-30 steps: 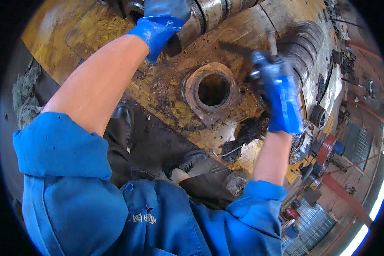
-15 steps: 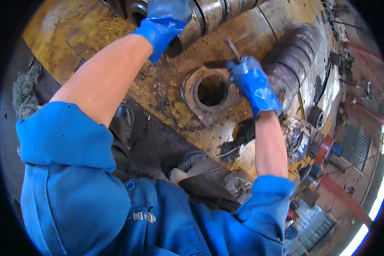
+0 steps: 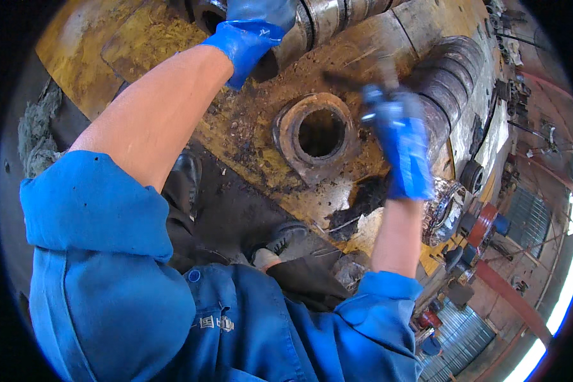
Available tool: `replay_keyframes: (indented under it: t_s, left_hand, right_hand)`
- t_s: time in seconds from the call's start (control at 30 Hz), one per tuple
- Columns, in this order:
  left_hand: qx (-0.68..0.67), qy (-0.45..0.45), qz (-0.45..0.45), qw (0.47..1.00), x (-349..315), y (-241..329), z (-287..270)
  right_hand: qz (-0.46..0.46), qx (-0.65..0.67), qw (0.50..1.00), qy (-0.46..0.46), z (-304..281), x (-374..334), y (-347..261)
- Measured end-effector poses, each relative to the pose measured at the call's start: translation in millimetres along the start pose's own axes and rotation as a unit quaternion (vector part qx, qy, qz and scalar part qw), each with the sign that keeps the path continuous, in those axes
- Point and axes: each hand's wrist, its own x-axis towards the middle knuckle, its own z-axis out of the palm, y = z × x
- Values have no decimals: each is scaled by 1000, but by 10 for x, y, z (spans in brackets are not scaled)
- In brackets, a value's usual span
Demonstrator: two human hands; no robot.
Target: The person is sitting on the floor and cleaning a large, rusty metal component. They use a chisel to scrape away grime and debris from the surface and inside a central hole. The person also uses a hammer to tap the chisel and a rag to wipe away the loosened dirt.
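Beside the rusty flanged ring (image 3: 287, 135), my right hand (image 3: 398, 130) clamps its fingers round a rod-like tool (image 3: 387, 70); it should clear my left hand (image 3: 258, 28), whose fingers I can't read.

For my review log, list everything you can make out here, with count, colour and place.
Table: one, stained yellow-brown, upper middle
Flanged ring: one, rusty brown, on the table
Banded cylinder: one, grey-brown, top edge
Ribbed cylinder: one, grey-brown, upper right
Rod-like tool: one, greyish blur, above the right hand
Coated ring: one, brown and whitish, right
Cloth-like heap: one, grey, left
Small clutter: many, mixed colours, right; too small to count
Shoes: two, dark, below the table edge
Jacket: one, blue, bottom
Gloved hands: two, blue; left hand at the top edge, partly cut off; right blurred, upper right
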Motion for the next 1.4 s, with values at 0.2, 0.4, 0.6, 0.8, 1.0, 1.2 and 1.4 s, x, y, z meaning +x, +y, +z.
replay_keyframes:
  t_s: [0.2, 0.4, 0.6, 0.8, 1.0, 1.2, 1.4]
  left_hand:
    - [-18, 8, -57, 998, -70, -112, 128]
    - [-34, 15, -11, 999, 10, -10, 114]
    - [-10, -27, -39, 999, -16, -112, 213]
    - [-2, -38, 5, 999, 75, -30, -92]
    - [-34, 28, 15, 999, -4, -23, 11]
    - [-1, -11, -49, 999, -50, -100, 197]
    - [-33, -25, -45, 998, 89, -35, 151]
  right_hand:
    - [-48, -157, 985, -49, 214, 184, 66]
    - [-60, -276, 959, -15, 358, 238, 535]
    - [38, 3, 999, -30, 21, 26, -61]
    - [-32, -283, 957, -59, 347, 293, 364]
    - [-11, 0, 998, -65, 84, 101, 296]
    - [-27, -150, 984, -91, 95, 224, 16]
    - [-36, -241, 961, -130, 187, 437, 356]
